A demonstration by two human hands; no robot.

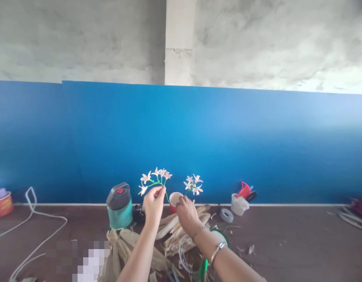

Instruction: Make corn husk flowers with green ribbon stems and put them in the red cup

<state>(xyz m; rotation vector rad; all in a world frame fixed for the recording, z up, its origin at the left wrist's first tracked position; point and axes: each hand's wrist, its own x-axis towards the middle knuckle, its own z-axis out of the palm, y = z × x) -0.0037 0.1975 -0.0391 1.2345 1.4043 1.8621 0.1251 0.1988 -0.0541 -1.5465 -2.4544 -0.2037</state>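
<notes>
My left hand (155, 199) pinches the green stem of an artificial flower spray (158, 182). Several pale blossoms fan out above and to the left of its fingers, and the stem's lower end points toward a red cup with a white inside (174, 198). Beside the cup's right rim, my right hand (187, 208) is closed at the stem of a second flower spray (193, 185). This spray also bears several pale blossoms on green stems. The right fingertips are partly hidden by the back of the hand.
Dried husks (171, 235) lie under the hands, with more (122, 250) at lower left. A teal jug (120, 211) stands left, a tape roll (226, 215) and a white cup (239, 205) right. White wire (48, 244) curls at left. A blue panel (181, 137) rises behind.
</notes>
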